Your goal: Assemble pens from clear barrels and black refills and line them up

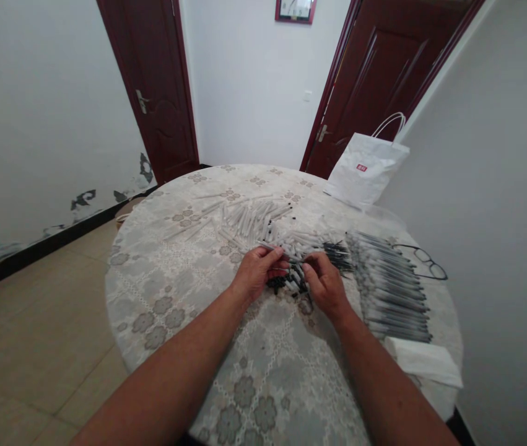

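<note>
My left hand [257,270] is closed around a thin clear pen barrel [276,249] that sticks out past my fingers towards the right. Close beside it, my right hand [323,282] has its fingers pinched together; what they hold is too small to make out. Both hands hover over a small heap of black pen caps [287,280] on the round table [189,297]. Behind the hands lies a loose pile of clear pen barrels [251,220]. To the right, several finished pens [391,288] lie in a neat row.
A white paper bag [365,170] stands at the table's far right edge. Black-framed glasses [423,260] lie beyond the pen row, and a folded white cloth [425,362] sits at the near right edge. Two dark red doors are behind; tiled floor on the left.
</note>
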{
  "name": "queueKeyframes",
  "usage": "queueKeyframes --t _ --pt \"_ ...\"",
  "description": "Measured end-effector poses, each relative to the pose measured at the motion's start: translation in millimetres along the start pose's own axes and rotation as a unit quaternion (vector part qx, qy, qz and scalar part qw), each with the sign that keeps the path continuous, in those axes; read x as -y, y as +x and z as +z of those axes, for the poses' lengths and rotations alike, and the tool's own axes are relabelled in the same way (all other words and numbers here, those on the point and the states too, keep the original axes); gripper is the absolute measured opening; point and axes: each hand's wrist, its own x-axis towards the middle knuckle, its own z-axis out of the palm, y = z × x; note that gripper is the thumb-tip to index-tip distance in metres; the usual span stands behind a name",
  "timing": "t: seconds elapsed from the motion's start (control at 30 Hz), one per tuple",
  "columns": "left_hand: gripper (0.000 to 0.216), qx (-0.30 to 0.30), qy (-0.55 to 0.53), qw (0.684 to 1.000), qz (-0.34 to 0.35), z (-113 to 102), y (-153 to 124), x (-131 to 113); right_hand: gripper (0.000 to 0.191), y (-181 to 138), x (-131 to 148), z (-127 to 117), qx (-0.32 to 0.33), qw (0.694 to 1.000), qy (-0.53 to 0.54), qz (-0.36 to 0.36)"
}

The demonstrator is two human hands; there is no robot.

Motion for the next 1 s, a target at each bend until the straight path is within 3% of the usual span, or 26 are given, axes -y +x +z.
queueKeyframes --t 0.23,0.47,0.77,0.9,1.0 --pt "0.029 0.01 0.006 1.0 -0.01 1.0 -1.3 0.0 0.039 0.5 4.4 2.4 0.038 0.999 0.022 0.029" --pt "0.029 -0.009 0.006 1.0 0.0 2.4 -1.4 -1.1 0.019 1.0 1.2 -0.6 0.011 1.0 0.009 0.024" --pt "0.03 -0.013 0.022 1.0 0.005 -0.7 1.4 2.3 0.032 0.8 6.9 2.7 0.054 0.997 0.017 0.044" --pt "0.032 -0.004 0.043 0.999 0.017 -0.1 0.3 1.7 0.019 0.5 3.8 4.0 0.028 0.999 0.017 0.035" --pt "0.033 0.013 0.08 0.996 0.024 0.7 -0.7 0.9 0.021 1.4 -0.1 4.4 0.013 0.999 0.043 0.027"
